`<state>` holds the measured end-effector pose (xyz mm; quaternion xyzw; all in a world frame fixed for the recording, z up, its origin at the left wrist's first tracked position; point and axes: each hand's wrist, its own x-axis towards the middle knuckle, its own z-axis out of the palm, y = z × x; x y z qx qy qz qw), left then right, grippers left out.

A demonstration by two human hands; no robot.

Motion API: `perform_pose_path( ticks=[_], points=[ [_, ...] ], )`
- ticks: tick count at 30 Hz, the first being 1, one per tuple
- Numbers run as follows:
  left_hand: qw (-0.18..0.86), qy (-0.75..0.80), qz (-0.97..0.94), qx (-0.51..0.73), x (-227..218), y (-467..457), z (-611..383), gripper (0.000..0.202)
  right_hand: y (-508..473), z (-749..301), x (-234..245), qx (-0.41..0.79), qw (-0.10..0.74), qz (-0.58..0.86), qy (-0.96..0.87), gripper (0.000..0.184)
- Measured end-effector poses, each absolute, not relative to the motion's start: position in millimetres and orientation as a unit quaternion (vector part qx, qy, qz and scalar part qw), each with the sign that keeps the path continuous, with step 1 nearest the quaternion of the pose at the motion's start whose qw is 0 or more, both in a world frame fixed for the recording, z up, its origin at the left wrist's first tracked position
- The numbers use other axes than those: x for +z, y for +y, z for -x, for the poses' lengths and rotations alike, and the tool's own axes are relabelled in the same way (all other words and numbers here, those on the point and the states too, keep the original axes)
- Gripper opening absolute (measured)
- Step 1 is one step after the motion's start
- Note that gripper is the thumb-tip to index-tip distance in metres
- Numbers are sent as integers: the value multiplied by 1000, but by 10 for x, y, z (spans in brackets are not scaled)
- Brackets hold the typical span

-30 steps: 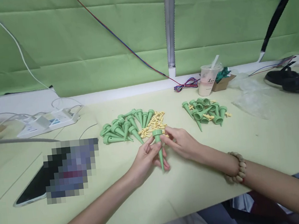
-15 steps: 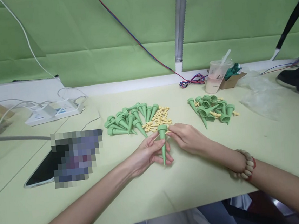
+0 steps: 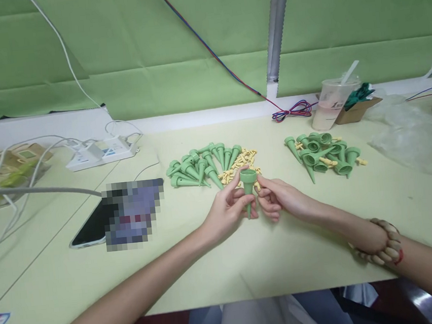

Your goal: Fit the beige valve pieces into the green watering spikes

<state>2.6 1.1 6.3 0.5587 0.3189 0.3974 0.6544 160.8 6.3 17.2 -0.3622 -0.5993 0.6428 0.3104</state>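
Left hand (image 3: pixel 226 211): gripping green hollow plastic cone (image 3: pixel 247 184), tip down, above pale-green tabletop (image 3: pixel 294 261) | right hand (image 3: pixel 284 195): pinching small yellow plastic peg (image 3: pixel 257 185) beside cone | tabletop's front edge (image 3: pixel 267 295): well apart from both hands

Angles both bare forearms (image 3: pixel 140 287) forward and inward, curls left hand (image 3: pixel 228 210), holds right hand (image 3: pixel 283 194) close beside it with fingers (image 3: pixel 269 207) bent.

Pale surface (image 3: pixel 212 279): green cones (image 3: pixel 201 169) in two piles, yellow pegs (image 3: pixel 235 169), phone (image 3: pixel 88 226), power strip (image 3: pixel 119 153), cup (image 3: pixel 326 110), box (image 3: pixel 354 113), plastic bag (image 3: pixel 401 139).
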Motion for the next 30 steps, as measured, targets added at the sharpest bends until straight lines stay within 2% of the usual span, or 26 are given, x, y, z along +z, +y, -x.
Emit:
perform_pose_path(
  ticks=[2,4,6,9,11,13,16,19,21,23,26,28,30],
  points=[
    [692,310,-528,381,49,9,-33,75,85,-1667,161,449,333,407,-723,47],
    [723,306,-493,376,41,5,-30,76,129,-1740,157,262,322,426,-804,38],
    [739,308,-465,377,41,1,-21,77,183,-1804,160,145,296,398,-856,29],
    [740,315,-458,379,52,-8,-12,81,231,-1839,158,54,292,349,-889,29],
    [723,325,-476,379,59,-17,-16,86,219,-1815,146,62,308,347,-884,32],
    [700,335,-505,379,65,-26,-22,88,177,-1764,133,136,342,371,-853,33],
    [649,340,-565,380,78,-37,-17,79,103,-1669,140,376,384,414,-735,41],
    [557,351,-639,398,92,-48,4,67,64,-1603,180,637,331,396,-572,44],
    [516,359,-662,409,100,-53,12,63,57,-1592,201,709,287,383,-518,42],
    [534,359,-647,410,111,-55,7,66,62,-1609,201,678,282,398,-550,42],
    [613,351,-584,400,123,-44,-8,75,96,-1677,169,435,324,451,-709,42],
    [653,337,-550,396,119,-31,-12,79,135,-1727,141,265,323,437,-796,34],
    [680,321,-529,393,104,-21,-10,82,172,-1759,113,195,302,393,-846,31]
  ],
)
